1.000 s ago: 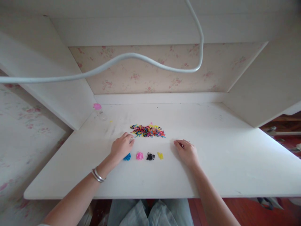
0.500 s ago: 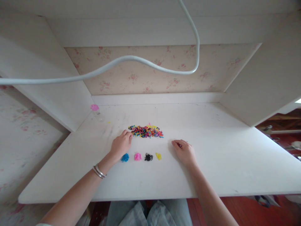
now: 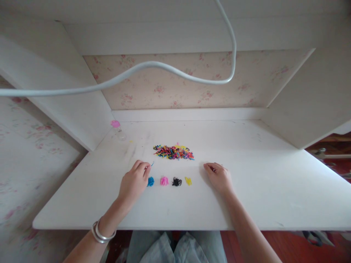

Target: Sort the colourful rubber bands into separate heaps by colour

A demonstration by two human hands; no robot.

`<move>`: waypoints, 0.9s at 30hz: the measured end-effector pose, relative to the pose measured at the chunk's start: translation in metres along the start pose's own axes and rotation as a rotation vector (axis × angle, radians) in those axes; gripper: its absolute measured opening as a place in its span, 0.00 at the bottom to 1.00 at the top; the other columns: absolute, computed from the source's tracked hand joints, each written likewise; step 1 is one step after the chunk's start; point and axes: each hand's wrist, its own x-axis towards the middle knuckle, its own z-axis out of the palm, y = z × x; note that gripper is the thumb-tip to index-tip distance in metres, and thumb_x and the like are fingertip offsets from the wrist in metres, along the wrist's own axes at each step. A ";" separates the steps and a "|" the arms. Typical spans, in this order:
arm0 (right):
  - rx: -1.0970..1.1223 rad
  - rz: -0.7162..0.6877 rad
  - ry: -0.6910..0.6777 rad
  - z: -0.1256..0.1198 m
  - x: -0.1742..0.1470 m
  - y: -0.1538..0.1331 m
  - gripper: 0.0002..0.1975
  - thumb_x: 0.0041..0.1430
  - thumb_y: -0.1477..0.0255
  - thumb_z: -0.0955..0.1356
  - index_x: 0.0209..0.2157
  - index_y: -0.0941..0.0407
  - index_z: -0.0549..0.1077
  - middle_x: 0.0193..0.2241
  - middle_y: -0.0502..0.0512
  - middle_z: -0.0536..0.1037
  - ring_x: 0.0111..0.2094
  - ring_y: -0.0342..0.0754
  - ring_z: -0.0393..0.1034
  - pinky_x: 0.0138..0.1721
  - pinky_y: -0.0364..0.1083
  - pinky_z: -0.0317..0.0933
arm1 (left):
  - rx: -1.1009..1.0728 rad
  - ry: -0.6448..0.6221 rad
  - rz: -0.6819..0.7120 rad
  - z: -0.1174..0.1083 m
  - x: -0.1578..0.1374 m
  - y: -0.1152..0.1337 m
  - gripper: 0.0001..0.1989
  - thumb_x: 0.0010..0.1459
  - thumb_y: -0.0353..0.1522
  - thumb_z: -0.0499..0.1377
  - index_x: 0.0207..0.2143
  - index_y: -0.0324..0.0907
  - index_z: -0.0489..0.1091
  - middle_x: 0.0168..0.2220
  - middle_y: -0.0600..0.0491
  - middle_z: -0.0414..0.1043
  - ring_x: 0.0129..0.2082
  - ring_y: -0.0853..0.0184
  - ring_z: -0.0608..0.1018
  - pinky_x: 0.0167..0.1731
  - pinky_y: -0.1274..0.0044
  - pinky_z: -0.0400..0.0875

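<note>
A small blue rubber band (image 3: 153,164) sticks out from the pinched fingertips of my left hand (image 3: 135,179), which is above the table just left of the mixed heap. That heap of multicoloured rubber bands (image 3: 174,152) lies in the middle. Nearer to me, in a row, lie a blue pile (image 3: 150,181) partly covered by my left hand, a pink pile (image 3: 164,181), a black pile (image 3: 177,182) and a small yellow pile (image 3: 188,181). To the right of them my right hand (image 3: 218,178) rests on the table with fingers curled closed; whatever is inside is hidden.
A clear bottle (image 3: 119,133) with a pink top stands at the back left, and a tiny yellow piece (image 3: 131,141) lies beside it. A white cable (image 3: 153,65) hangs across the view above the white table (image 3: 268,182). Side panels close in both flanks.
My left hand has drawn back from the heap toward me and the blue pile, with a blue rubber band now showing at its fingertips. My right hand has stayed in place. The view has shifted slightly.
</note>
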 end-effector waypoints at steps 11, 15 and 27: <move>0.007 -0.002 -0.007 0.001 -0.002 0.001 0.19 0.59 0.58 0.60 0.34 0.51 0.78 0.35 0.51 0.78 0.33 0.46 0.70 0.36 0.44 0.59 | 0.124 0.020 -0.067 0.015 -0.057 -0.003 0.13 0.63 0.39 0.47 0.39 0.46 0.70 0.43 0.54 0.73 0.30 0.73 0.76 0.25 0.81 0.64; 0.006 0.001 -0.009 0.001 -0.002 0.001 0.19 0.59 0.58 0.60 0.33 0.51 0.78 0.35 0.52 0.79 0.34 0.46 0.71 0.37 0.44 0.59 | 0.123 0.020 -0.056 0.018 -0.058 -0.004 0.13 0.63 0.39 0.48 0.40 0.47 0.70 0.44 0.55 0.73 0.31 0.73 0.77 0.25 0.81 0.64; -0.158 -0.021 -0.044 0.002 -0.007 -0.014 0.16 0.62 0.62 0.59 0.40 0.47 0.77 0.36 0.50 0.76 0.34 0.46 0.70 0.31 0.42 0.56 | -0.062 0.149 -0.038 0.024 -0.075 -0.025 0.12 0.63 0.37 0.49 0.40 0.44 0.69 0.41 0.52 0.74 0.37 0.71 0.77 0.32 0.82 0.68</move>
